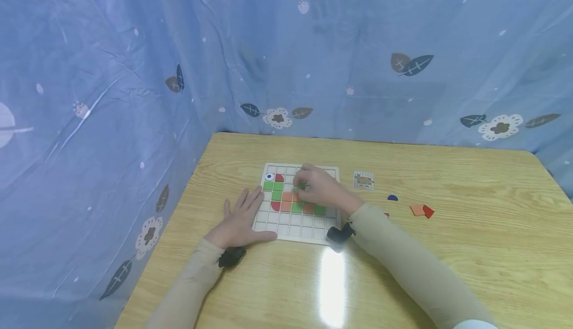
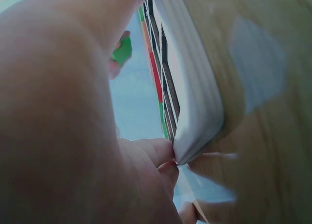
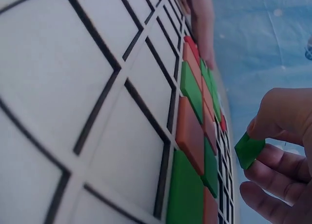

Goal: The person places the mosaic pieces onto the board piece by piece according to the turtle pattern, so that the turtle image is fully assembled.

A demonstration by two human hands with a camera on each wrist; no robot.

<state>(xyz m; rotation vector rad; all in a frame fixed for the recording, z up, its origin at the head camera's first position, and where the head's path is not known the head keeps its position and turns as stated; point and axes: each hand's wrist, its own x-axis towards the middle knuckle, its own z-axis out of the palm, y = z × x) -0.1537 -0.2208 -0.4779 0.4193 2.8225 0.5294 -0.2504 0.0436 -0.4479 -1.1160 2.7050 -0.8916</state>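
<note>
A white grid board [image 1: 283, 230] lies on the wooden table, with green, orange and red tiles set into its cells. At its upper left corner sits a round eye tile [image 1: 269, 176], beside a red curved tile [image 1: 279, 177]. My left hand [image 1: 241, 222] rests with spread fingers along the board's left edge, thumb at the lower left corner. Over the board's middle, my right hand [image 1: 320, 187] pinches a green tile [image 3: 249, 150] between thumb and fingers, raised off the grid in the right wrist view. Part of the tiled pattern is hidden under that hand.
Right of the board lies a small picture card [image 1: 364, 180]. Farther right are a dark blue half-round piece [image 1: 392, 197], an orange square [image 1: 417, 210] and a red piece [image 1: 428, 211]. A blue curtain [image 1: 313, 60] hangs behind and left of the table.
</note>
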